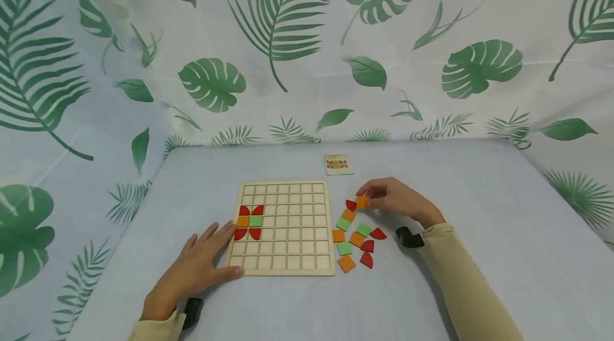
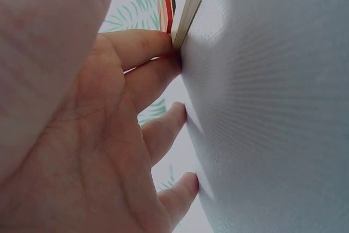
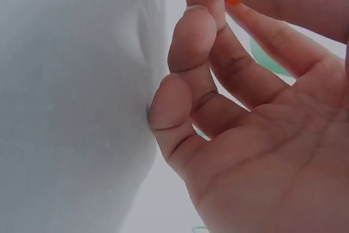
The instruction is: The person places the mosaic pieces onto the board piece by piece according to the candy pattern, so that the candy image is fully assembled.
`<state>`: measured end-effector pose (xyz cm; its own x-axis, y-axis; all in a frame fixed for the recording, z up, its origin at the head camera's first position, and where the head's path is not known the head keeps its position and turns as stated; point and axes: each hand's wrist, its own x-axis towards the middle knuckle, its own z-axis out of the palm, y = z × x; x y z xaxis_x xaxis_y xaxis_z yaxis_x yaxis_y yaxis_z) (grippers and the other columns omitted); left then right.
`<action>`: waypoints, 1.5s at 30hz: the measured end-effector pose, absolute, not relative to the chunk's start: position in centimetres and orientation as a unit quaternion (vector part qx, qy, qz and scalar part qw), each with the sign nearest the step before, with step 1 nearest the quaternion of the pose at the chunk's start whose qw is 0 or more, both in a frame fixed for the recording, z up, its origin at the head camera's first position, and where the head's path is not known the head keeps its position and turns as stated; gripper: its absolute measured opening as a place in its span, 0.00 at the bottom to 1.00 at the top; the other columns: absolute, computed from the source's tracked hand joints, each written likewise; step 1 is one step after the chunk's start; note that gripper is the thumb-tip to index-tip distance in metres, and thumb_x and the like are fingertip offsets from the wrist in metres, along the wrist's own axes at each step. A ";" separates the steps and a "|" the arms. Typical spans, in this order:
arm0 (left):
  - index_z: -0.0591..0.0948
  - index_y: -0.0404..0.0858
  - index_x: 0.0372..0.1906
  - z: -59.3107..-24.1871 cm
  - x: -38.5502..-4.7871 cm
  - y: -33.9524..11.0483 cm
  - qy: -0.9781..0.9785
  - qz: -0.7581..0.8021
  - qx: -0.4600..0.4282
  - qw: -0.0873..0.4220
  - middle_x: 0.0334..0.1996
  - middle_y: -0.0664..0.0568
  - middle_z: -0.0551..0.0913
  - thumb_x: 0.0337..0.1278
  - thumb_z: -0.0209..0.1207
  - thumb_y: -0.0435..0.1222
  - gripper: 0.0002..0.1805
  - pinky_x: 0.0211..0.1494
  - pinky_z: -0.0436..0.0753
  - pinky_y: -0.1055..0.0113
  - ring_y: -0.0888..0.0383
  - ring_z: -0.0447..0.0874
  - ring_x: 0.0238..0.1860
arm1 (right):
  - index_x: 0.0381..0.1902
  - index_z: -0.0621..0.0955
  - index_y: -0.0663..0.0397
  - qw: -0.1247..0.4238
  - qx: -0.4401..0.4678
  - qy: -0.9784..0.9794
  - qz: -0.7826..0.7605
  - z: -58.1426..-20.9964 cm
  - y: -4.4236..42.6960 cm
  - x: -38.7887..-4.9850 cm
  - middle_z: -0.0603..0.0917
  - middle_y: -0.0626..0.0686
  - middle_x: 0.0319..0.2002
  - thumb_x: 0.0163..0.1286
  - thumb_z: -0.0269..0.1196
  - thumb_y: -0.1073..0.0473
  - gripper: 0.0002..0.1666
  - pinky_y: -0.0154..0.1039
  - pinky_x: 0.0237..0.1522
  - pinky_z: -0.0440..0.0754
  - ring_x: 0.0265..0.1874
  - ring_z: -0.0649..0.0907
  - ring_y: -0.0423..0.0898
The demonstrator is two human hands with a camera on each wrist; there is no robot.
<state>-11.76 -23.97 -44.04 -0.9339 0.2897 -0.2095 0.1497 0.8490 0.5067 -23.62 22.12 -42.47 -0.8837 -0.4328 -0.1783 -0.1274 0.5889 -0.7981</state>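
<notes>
White cloth (image 1: 393,303), card (image 1: 338,171), tiles (image 1: 357,239) beside board (image 1: 293,233)

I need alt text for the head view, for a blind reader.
A person's right hand pinches an orange square beside a gridded board; the left hand touches the board's left side. Six coloured pieces sit on the board, with loose pieces to its right and a patterned card beyond.

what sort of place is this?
Probably a makeshift indoor booth for tabletop work: leaf-print sheets around a pale table, with a wooden grid board and coloured tiles on it.
</notes>
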 end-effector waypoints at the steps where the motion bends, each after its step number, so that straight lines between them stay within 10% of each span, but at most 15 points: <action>1: 0.64 0.37 0.84 -44.1 -11.8 -24.0 0.951 0.250 0.115 0.140 0.83 0.42 0.63 0.55 0.76 0.59 0.58 0.78 0.44 0.26 0.33 0.49 0.83 | 0.56 0.88 0.59 0.180 -0.155 0.871 -0.431 -42.4 22.1 -23.7 0.87 0.53 0.44 0.71 0.66 0.66 0.16 0.44 0.47 0.81 0.43 0.81 0.51; 45: 0.64 0.39 0.84 -44.1 -11.9 -23.8 0.953 0.246 0.103 0.142 0.82 0.43 0.64 0.54 0.76 0.58 0.58 0.79 0.43 0.27 0.34 0.49 0.84 | 0.47 0.85 0.65 0.195 -0.275 0.790 -0.512 -40.2 6.8 -26.6 0.88 0.53 0.39 0.76 0.64 0.67 0.07 0.55 0.52 0.84 0.39 0.85 0.54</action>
